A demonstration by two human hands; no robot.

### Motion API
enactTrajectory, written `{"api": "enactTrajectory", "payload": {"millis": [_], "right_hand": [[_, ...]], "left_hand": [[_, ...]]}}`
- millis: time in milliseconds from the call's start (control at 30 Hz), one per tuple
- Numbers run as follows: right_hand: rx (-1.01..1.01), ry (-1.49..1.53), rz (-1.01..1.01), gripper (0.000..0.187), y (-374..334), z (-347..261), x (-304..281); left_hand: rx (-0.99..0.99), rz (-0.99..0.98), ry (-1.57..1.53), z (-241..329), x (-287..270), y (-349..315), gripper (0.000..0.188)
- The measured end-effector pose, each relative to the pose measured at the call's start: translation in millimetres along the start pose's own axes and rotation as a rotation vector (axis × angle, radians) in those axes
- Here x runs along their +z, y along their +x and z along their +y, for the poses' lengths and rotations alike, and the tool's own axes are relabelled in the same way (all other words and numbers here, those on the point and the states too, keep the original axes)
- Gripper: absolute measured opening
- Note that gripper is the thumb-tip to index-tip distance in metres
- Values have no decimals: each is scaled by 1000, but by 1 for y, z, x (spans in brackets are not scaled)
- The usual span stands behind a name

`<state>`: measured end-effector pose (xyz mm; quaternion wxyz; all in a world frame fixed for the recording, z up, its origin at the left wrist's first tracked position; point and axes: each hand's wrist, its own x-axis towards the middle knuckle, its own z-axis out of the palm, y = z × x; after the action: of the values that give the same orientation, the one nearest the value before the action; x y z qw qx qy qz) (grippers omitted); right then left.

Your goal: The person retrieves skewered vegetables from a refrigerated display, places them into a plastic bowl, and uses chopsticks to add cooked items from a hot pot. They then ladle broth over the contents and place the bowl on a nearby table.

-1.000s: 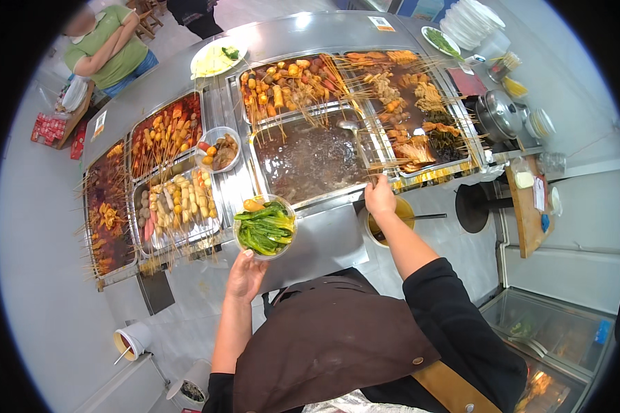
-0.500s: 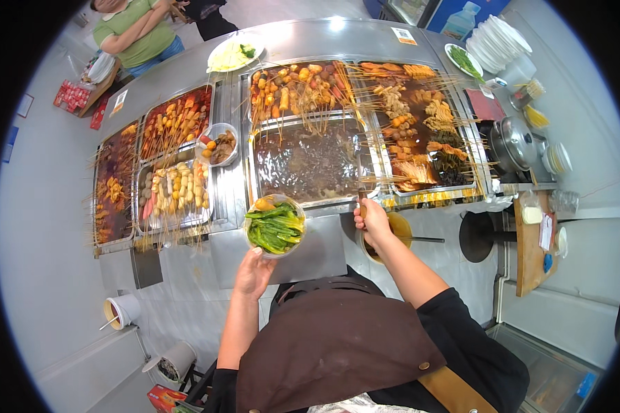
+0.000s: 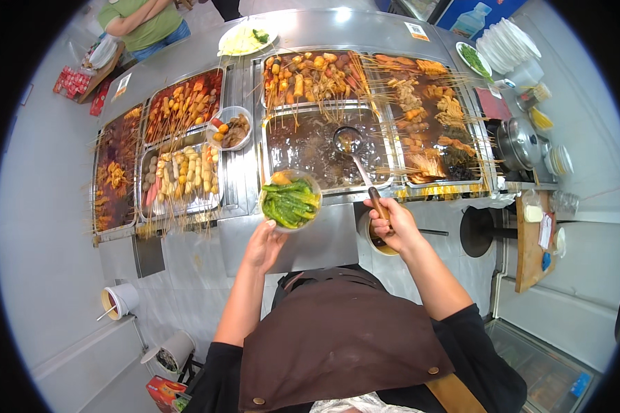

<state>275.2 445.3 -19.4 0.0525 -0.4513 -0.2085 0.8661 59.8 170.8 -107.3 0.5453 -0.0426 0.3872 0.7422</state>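
My left hand (image 3: 264, 245) grips a clear round tub (image 3: 317, 208) full of cooked green leaves (image 3: 291, 204), with something orange-brown at its far edge. The tub is above the near edge of the broth pan. In my right hand (image 3: 394, 224) is the wooden handle of a ladle (image 3: 357, 160). Its round bowl is over the dark, bubbling broth (image 3: 300, 148) and holds some liquid. Beyond the tub, another clear tub (image 3: 229, 129) with brown and orange pieces stands on the metal divider.
Pans of skewered food (image 3: 317, 77) stand behind the broth, with more skewer pans (image 3: 179, 180) to the left and right. Thin sticks jut over their rims. Plates (image 3: 508, 45) and a lidded pot (image 3: 520, 143) are at the right. A person in green (image 3: 141, 27) stands beyond the counter.
The ladle's bowl has come up into view above the broth, and its handle has swung toward me with my right hand. The tub now appears slightly farther right and higher.
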Motion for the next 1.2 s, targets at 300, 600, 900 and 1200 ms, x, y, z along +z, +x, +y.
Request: {"api": "enactTrajectory", "payload": {"millis": [300,600,900,1200], "right_hand": [[14,-210,-24,40,-81,-15,45],[79,-400,-62,40,-100,-23,54],[-145,-846,26,34,-97,-11,50],[-899,-1469,209,38,-99,11,25]], "left_hand": [[-23,49,13,8,-6,62,29],[-25,-13,17,15,18,86,19],[-34,-37,26,13,29,88,14],[-22,-108,30,17,26,90,31]]}}
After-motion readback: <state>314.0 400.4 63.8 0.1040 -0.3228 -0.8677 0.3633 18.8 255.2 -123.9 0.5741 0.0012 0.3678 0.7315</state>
